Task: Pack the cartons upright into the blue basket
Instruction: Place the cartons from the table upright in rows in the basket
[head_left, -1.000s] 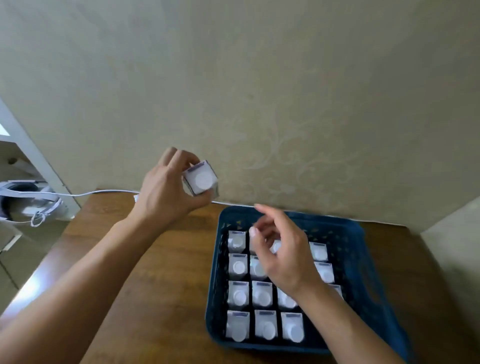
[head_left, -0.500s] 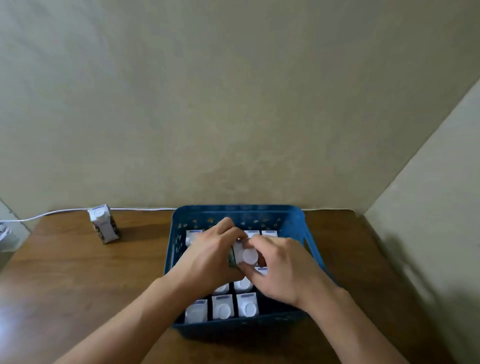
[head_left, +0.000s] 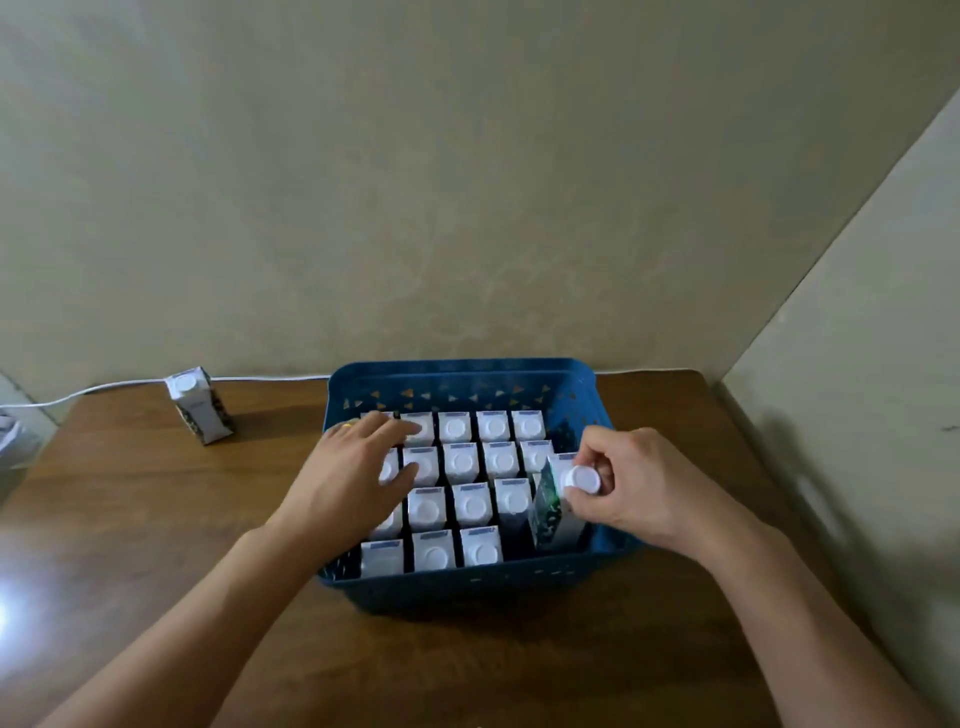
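The blue basket (head_left: 467, 584) stands on the wooden table and holds several white-capped cartons (head_left: 470, 506) upright in rows. My right hand (head_left: 631, 480) grips one carton (head_left: 553, 506) by its cap end at the basket's right side; this carton leans slightly and sticks up above the others. My left hand (head_left: 358, 475) rests flat, fingers straight, on the carton tops in the left columns. One more carton (head_left: 200, 410) stands upright on the table to the left of the basket, near the wall.
A white cable (head_left: 104, 388) runs along the wall behind the table's back edge. The wall meets a side wall at the right. Bare wooden table (head_left: 130, 519) stretches to the left of and in front of the basket.
The carton passed from my left hand to my right and moved from mid-basket to its right side. My left hand let go and now lies flat on the left cartons.
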